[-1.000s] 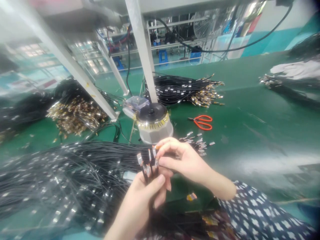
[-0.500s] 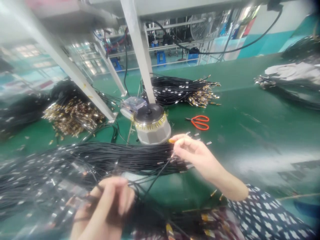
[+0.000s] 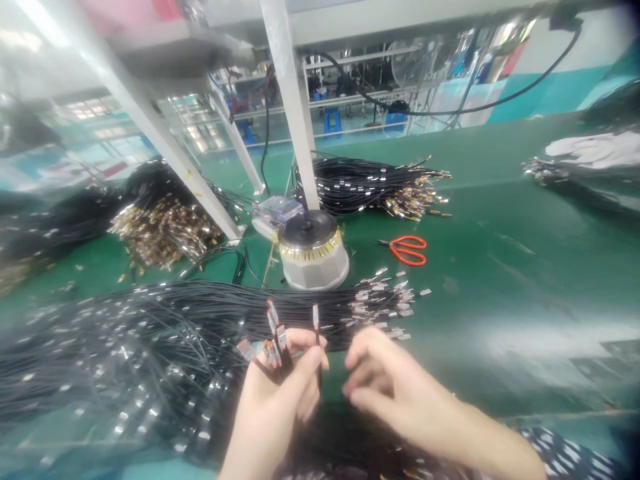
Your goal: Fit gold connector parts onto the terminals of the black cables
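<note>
My left hand (image 3: 287, 383) is closed around several black cables, whose tagged ends (image 3: 274, 343) stick up above the fingers. One single cable end (image 3: 315, 317) stands upright between its thumb and forefinger. Just to the right, my right hand (image 3: 383, 373) hangs with curled fingers, thumb apart from them, and nothing shows in it. Behind both hands lies a long bundle of black cables (image 3: 200, 300), its tagged connector ends (image 3: 383, 297) fanned out on the right. A round white dispenser with a black top (image 3: 314, 263) and yellow tabs round its rim stands behind the bundle.
Orange-handled scissors (image 3: 409, 250) lie on the green table (image 3: 490, 253). More cable bundles sit at the back (image 3: 370, 187) and left (image 3: 165, 230). A white post (image 3: 293, 100) rises behind the dispenser. White cloth (image 3: 595, 150) covers cables at far right.
My left hand has moved right and up, bringing the held cable ends into view. My right hand has come away from the bundle's tagged ends, and the yellow piece no longer shows in its fingers.
</note>
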`<state>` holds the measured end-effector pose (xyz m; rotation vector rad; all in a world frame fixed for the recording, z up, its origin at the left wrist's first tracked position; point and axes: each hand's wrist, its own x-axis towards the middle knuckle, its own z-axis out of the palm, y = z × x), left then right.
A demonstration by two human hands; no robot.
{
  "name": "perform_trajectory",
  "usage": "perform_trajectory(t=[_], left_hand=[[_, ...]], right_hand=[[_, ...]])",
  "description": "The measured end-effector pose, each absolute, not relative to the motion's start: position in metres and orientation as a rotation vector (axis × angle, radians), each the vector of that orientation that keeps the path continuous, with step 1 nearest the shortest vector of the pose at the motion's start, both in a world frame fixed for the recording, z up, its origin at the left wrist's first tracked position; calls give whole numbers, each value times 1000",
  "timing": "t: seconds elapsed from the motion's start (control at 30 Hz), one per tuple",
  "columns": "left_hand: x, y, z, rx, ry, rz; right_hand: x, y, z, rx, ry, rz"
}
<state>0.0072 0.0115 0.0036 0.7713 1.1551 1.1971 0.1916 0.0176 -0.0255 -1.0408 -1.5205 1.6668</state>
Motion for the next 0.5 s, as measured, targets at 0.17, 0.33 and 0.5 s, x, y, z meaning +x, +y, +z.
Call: perform_trajectory(t=[0.17, 0.33, 0.5], left_hand=[[14, 7, 5, 802, 1118, 1206], [17, 2, 6, 798, 1148, 1200], [15, 0, 6, 833, 1127, 1181]], right_hand=[[203, 23, -15, -1078, -1472, 1501], [197, 48, 1, -846, -1104, 1684], [181, 52, -3, -759, -938, 1785]])
